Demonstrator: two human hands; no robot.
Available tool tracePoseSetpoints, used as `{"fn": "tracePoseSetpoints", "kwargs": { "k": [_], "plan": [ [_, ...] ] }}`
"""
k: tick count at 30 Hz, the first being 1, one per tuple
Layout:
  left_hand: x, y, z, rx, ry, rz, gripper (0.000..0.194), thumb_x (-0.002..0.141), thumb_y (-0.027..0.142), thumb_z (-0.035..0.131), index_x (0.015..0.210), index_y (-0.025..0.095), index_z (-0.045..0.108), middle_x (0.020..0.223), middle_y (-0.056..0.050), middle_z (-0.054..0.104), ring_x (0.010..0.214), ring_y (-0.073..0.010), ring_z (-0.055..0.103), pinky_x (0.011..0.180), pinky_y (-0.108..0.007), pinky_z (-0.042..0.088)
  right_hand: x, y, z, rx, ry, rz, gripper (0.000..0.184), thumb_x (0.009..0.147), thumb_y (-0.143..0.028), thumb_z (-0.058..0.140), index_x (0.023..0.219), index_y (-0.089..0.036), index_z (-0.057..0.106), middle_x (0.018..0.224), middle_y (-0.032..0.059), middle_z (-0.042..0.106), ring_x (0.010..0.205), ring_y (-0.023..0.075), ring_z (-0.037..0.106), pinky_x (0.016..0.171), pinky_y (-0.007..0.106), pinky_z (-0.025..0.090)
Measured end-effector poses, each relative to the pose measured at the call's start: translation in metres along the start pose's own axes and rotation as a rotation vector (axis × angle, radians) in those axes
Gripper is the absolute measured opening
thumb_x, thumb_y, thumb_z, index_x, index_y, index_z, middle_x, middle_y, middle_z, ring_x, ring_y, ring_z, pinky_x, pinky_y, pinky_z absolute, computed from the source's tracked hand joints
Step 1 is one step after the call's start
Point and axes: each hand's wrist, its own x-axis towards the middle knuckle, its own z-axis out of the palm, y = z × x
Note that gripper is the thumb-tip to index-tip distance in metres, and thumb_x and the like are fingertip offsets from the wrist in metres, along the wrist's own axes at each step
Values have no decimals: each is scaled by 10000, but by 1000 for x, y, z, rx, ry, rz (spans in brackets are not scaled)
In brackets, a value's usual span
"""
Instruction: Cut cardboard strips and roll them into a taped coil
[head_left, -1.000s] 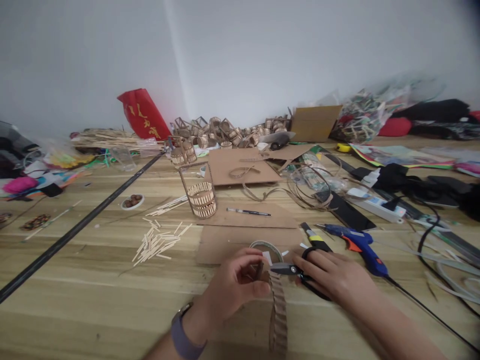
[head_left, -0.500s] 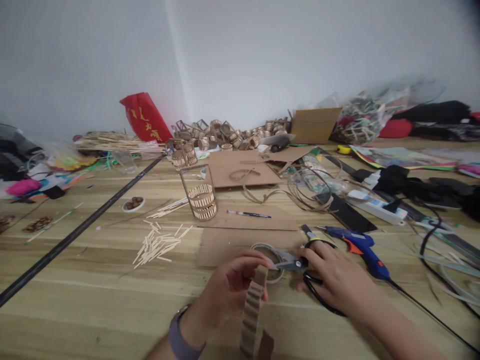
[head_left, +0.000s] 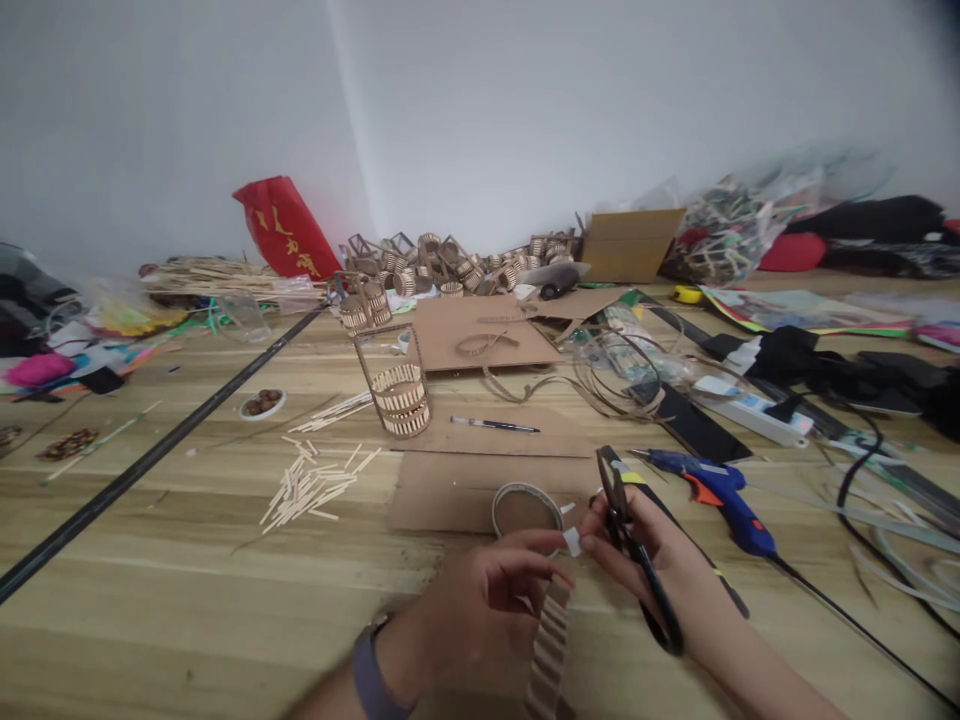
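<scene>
My left hand (head_left: 484,605) is closed on the top end of a corrugated cardboard strip (head_left: 547,655) that hangs down toward the lower edge of the view. My right hand (head_left: 652,565) holds black-handled scissors (head_left: 630,545), blades pointing up and away. Its fingertips pinch a small white scrap (head_left: 572,541) at the strip's top, right against my left fingers. A round cardboard ring (head_left: 525,510) lies on a flat cardboard sheet (head_left: 457,488) just beyond both hands.
A blue glue gun (head_left: 716,487) with its cord lies to the right. A small stick basket (head_left: 397,392), a pen (head_left: 495,425) and loose wooden sticks (head_left: 315,485) lie ahead. A long black rod (head_left: 150,460) crosses the left floor. Baskets, cardboard and bags are piled along the wall.
The scissors have swung from lying level at the strip to pointing up in my right hand. The strip has been raised and shifted right, and my right fingers now pinch a white scrap.
</scene>
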Motion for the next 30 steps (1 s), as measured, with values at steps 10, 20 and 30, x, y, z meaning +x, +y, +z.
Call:
{"fn": "tracePoseSetpoints", "kwargs": {
  "k": [10, 20, 30],
  "plan": [
    [0, 4, 4, -82, -69, -6, 356, 706, 229, 840, 1051, 249, 756, 1490, -108, 425, 814, -123, 635, 760, -288, 502, -6, 10, 5, -11, 37, -70, 264, 784, -418, 683, 784, -238, 490, 676, -16, 572, 565, 131, 547, 548, 245, 476],
    [1, 23, 16, -250, -108, -40, 449, 601, 332, 909, 1009, 214, 764, 1524, -136, 345, 687, -115, 675, 566, -236, 492, -9, 17, 13, 85, 190, -124, 210, 826, -349, 652, 843, -244, 471, 697, -35, 546, 589, 115, 546, 553, 212, 471],
    [-1, 22, 19, -330, -115, -19, 558, 613, 440, 885, 1059, 145, 724, 1180, -145, 623, 670, -129, 639, 552, -221, 441, -7, 3, 16, 47, 221, -66, 336, 749, -479, 719, 796, -242, 486, 628, -45, 526, 518, 119, 495, 506, 230, 464]
  ]
}}
